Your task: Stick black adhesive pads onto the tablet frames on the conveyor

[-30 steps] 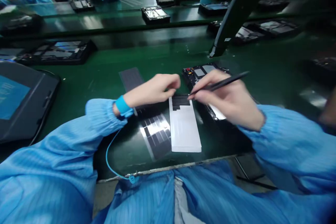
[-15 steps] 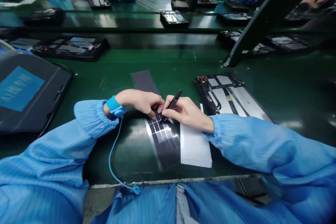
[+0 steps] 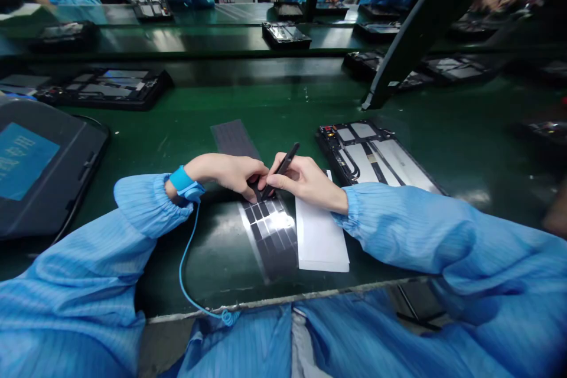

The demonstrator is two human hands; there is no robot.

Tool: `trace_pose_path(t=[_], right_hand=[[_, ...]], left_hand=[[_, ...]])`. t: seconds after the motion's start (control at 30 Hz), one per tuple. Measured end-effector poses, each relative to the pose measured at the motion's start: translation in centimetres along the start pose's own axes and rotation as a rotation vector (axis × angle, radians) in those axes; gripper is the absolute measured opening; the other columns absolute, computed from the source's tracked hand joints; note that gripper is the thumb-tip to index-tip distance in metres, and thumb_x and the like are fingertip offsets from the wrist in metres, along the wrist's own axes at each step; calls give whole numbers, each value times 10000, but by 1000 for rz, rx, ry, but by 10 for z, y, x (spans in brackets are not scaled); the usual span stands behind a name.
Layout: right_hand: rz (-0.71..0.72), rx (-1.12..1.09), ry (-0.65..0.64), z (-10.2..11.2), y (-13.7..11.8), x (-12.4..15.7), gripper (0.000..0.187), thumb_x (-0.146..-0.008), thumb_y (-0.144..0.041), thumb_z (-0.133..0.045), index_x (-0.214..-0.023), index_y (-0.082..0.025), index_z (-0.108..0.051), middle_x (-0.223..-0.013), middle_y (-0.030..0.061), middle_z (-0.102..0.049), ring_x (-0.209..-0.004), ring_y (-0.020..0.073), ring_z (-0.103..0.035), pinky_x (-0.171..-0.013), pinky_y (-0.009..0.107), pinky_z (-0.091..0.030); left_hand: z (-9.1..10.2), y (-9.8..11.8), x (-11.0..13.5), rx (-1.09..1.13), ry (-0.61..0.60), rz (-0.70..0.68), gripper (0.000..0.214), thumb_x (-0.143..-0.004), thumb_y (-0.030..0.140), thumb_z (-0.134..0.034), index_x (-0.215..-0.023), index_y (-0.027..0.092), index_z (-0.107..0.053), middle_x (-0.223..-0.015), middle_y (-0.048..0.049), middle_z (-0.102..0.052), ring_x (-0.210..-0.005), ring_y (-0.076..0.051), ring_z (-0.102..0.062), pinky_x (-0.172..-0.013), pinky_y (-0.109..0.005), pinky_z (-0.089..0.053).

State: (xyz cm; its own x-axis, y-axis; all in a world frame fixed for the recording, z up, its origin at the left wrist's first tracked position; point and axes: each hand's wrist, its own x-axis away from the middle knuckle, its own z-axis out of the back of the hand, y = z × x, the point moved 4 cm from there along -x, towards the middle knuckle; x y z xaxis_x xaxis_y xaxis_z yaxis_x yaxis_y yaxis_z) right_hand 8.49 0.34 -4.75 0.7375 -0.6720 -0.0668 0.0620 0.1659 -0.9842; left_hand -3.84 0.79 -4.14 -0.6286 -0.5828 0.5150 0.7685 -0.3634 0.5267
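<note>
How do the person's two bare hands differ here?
The left hand wears a blue wrist strap with a thin blue cord; the right hand shows no strap. The right hand pinches slim black tweezers, while the left hand shows no tool. Both come out of gathered blue sleeve cuffs and meet over dark strips.

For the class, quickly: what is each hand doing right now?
Left hand: curled over the black strip sheet; whether it grips anything cannot be told.
Right hand: closed, holding black tweezers.
</note>
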Motion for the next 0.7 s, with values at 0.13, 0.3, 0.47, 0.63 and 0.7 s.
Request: trace_pose_path(t=[0.13,0.3,0.47,0.63,0.7], right_hand=[[-2,16,-10,-3,2,-2,182,-754,-272,-616,-698,-134,-512,-687,27,-598,-651,150,-626,-640,292,-515],[164,8,169,23,-34,-3,287,-767,-392,-606,-724,-131,-496,-667,15,-591,-629,132,-621,-620,261,-504],[233,155,303,89,-67,26,293,-789,-397,-586,-715,-128,-498,-635,-26,-554,-560,69,-574,-539,179,-476],[-181,218,258,118,-25,42,240,-849,-240,-531,-651,-118,-470,-492,-45,-492,-399,43,-485,-395,147,-413],[-263,199,234,117,-8,39,230,-871,-195,-490,-656,-124,-452,-465,-50,-484,-377,43,-473,-371,142,-400]], left_hand=[[0,1,0,-4,6,-21,270,-679,243,-602,-931,154,-558,-907,-21,-578,-786,-164,-532,-642,-208,-395],[1,-6,3,-7,23,22,218,-668,286,-609,-822,155,-528,-729,2,-535,-650,-141,-494,-549,-206,-369],[8,5,0,2,242,18,218,-772,376,-528,-725,162,-531,-598,18,-507,-540,-121,-447,-498,-217,-339],[1,57,-23,48,783,-237,124,-822,274,-480,-874,163,-502,-840,-29,-550,-749,-151,-510,-675,-261,-418],[-10,73,-38,41,814,-392,212,-791,205,-505,-991,165,-450,-963,-58,-518,-874,-171,-494,-779,-295,-421]])
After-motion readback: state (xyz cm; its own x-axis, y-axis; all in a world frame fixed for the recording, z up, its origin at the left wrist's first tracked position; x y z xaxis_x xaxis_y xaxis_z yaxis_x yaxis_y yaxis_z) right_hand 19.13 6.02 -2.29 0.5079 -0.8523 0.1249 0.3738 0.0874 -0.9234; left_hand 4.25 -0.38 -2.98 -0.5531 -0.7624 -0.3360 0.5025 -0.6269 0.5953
